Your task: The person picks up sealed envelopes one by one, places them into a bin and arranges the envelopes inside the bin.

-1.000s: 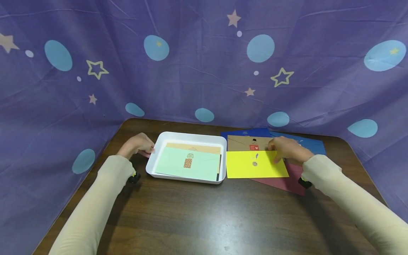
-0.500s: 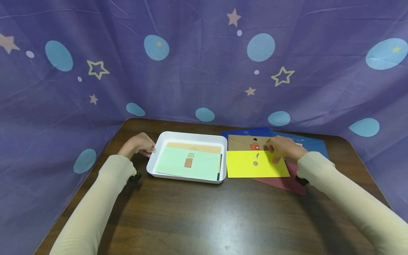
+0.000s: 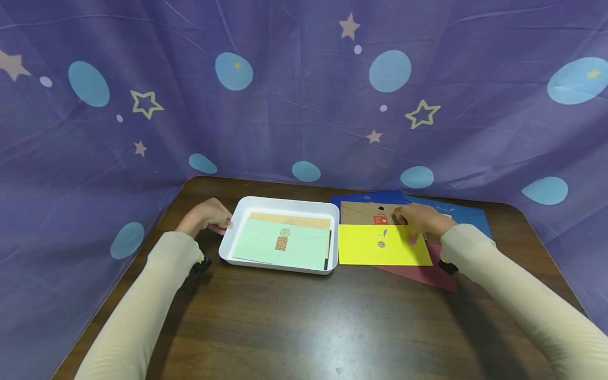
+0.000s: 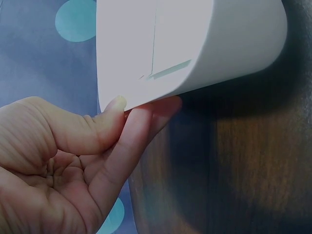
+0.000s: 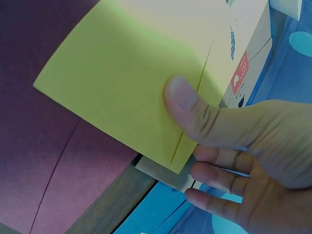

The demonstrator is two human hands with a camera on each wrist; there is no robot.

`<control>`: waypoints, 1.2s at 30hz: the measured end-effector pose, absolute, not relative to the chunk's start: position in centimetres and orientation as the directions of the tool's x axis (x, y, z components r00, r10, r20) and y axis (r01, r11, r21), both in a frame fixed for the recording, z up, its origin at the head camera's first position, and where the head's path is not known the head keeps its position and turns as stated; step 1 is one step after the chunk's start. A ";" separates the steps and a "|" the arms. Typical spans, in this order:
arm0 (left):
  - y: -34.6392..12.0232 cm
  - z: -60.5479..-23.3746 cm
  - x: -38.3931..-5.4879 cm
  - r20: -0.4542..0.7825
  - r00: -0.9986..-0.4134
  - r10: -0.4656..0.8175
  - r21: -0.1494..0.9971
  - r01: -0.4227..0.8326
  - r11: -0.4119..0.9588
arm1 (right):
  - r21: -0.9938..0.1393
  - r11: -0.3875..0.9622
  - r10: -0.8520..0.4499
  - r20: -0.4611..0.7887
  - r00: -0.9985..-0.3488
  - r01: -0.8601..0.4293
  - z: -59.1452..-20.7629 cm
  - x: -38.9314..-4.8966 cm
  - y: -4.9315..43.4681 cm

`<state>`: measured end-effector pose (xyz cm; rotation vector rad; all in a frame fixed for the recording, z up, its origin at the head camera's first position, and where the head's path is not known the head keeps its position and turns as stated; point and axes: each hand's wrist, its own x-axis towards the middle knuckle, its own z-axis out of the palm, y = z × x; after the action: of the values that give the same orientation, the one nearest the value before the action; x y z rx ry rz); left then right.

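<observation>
Some right fingers (image 5: 219,178), partly hidden, pinch the yellow envelope (image 5: 112,87); left fingers (image 4: 127,141) pinch the white tray (image 4: 243,44)

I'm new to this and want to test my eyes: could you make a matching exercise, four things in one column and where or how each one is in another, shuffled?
Things
1. White tray
2. Mint-green envelope
3. Yellow envelope
4. Dark-red envelope

Place or state
A. Touched by the right hand
B. Partly covered by another envelope, outside the tray
C. Held at its edge by the left hand
D. Lying inside the tray

Right pairs: 1-C, 2-D, 3-A, 4-B.
</observation>
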<state>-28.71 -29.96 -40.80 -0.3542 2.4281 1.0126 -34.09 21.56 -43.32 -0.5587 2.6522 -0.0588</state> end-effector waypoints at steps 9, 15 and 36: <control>-30.0 -40.9 -28.8 -0.525 -0.850 -0.044 0.601 -0.407 0.688 | -0.110 0.911 -0.404 -0.432 -0.806 -0.397 -43.1 -34.2 21.6; -29.9 -40.7 -28.6 -0.523 -0.851 -0.043 0.597 -0.402 0.694 | -0.150 0.910 -0.410 -0.458 -0.789 -0.386 -42.9 -34.2 21.9; -30.0 -40.8 -28.7 -0.519 -0.852 -0.061 0.589 -0.409 0.697 | -0.607 0.781 -0.491 -0.456 -0.742 -0.144 -41.1 -32.9 26.8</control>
<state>-28.67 -29.97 -40.81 -0.3618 2.4388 1.0041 -32.95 26.75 -41.12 -0.4709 2.3511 -0.7343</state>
